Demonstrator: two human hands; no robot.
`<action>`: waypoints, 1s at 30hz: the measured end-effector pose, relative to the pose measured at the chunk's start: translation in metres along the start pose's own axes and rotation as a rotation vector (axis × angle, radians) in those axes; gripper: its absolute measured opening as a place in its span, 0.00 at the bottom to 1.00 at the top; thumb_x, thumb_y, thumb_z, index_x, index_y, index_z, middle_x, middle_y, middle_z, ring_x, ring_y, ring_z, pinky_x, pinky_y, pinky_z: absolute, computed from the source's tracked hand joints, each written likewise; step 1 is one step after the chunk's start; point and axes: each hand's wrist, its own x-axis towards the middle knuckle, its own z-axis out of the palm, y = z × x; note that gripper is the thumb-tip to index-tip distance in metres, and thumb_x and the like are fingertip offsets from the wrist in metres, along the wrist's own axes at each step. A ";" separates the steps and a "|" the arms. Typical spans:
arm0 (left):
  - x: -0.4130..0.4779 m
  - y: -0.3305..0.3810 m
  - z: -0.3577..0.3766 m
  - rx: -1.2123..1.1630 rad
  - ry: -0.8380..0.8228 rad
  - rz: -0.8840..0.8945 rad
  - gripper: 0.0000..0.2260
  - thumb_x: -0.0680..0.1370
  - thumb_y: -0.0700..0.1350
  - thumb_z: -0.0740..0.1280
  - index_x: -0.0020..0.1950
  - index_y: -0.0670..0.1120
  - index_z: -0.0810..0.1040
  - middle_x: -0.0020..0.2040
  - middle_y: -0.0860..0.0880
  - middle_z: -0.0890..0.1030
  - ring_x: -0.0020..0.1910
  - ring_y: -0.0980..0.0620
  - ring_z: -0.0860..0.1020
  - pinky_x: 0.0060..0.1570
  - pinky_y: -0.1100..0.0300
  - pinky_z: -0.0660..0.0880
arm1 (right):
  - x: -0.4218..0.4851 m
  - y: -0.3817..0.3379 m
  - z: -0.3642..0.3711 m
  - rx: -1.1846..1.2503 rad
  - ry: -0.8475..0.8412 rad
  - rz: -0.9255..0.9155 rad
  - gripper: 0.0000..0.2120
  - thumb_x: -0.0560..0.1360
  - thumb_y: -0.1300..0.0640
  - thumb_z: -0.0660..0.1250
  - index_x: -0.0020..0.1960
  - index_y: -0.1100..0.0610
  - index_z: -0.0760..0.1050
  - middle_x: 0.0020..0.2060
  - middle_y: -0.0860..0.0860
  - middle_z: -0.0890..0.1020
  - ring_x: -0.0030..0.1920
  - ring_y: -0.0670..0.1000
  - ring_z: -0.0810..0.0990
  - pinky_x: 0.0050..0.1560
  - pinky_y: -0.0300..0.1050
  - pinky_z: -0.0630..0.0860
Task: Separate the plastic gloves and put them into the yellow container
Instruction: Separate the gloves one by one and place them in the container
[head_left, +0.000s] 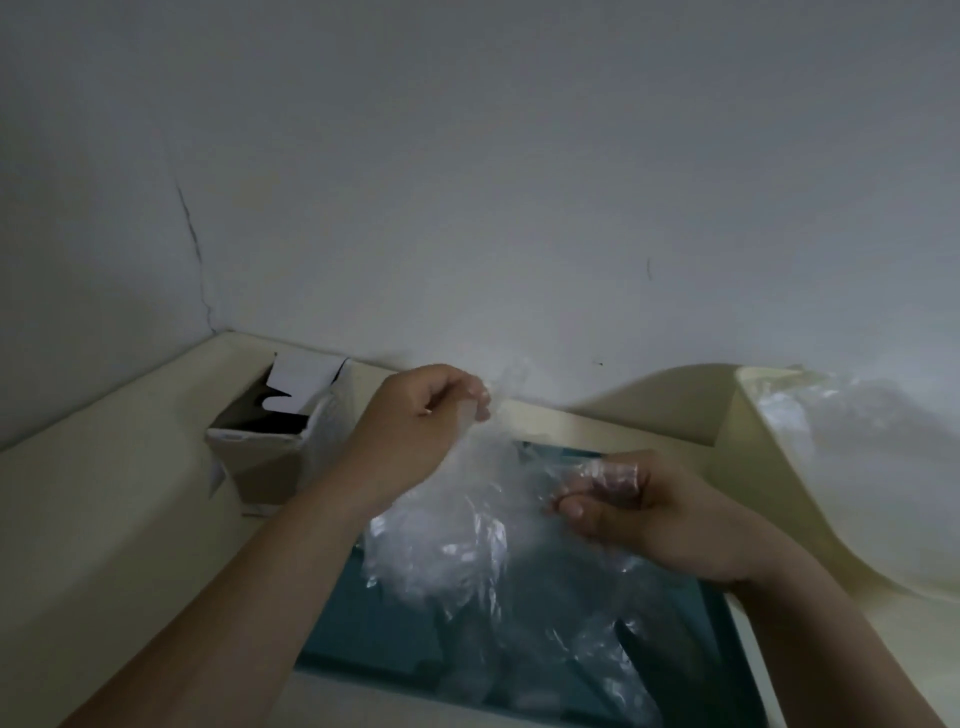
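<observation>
A crumpled bunch of clear plastic gloves (467, 545) hangs between my two hands above a teal surface. My left hand (415, 421) pinches the upper edge of the plastic with its fingertips, near the wall. My right hand (623, 504) is lower and to the right, its fingers closed on another part of the same plastic, which covers its fingertips. The pale yellow container (769, 457) stands at the right, and more clear plastic (857, 441) lies inside it.
An open cardboard box (275, 441) with white flaps stands at the back left on the cream table (104, 519). A teal tray or panel (374, 623) lies under my hands. The white wall closes off the back.
</observation>
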 end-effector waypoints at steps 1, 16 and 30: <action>0.000 0.006 0.001 -0.140 0.028 -0.043 0.11 0.85 0.45 0.66 0.45 0.48 0.85 0.45 0.52 0.88 0.45 0.58 0.84 0.44 0.64 0.78 | 0.000 -0.002 0.001 -0.001 0.026 -0.030 0.09 0.82 0.60 0.68 0.48 0.51 0.85 0.41 0.47 0.84 0.43 0.45 0.82 0.47 0.41 0.76; -0.013 0.019 0.015 -0.793 -0.263 -0.538 0.22 0.83 0.60 0.65 0.59 0.43 0.85 0.65 0.44 0.83 0.58 0.45 0.82 0.49 0.56 0.80 | 0.010 0.010 0.019 0.446 0.426 0.121 0.14 0.75 0.59 0.75 0.52 0.71 0.82 0.50 0.71 0.84 0.49 0.65 0.85 0.56 0.62 0.81; -0.011 0.006 0.027 -0.597 -0.209 -0.419 0.14 0.84 0.59 0.63 0.63 0.57 0.84 0.60 0.59 0.85 0.60 0.58 0.81 0.67 0.56 0.70 | 0.015 0.017 0.013 0.357 0.625 0.161 0.08 0.79 0.62 0.71 0.47 0.65 0.86 0.42 0.62 0.87 0.41 0.56 0.85 0.43 0.48 0.83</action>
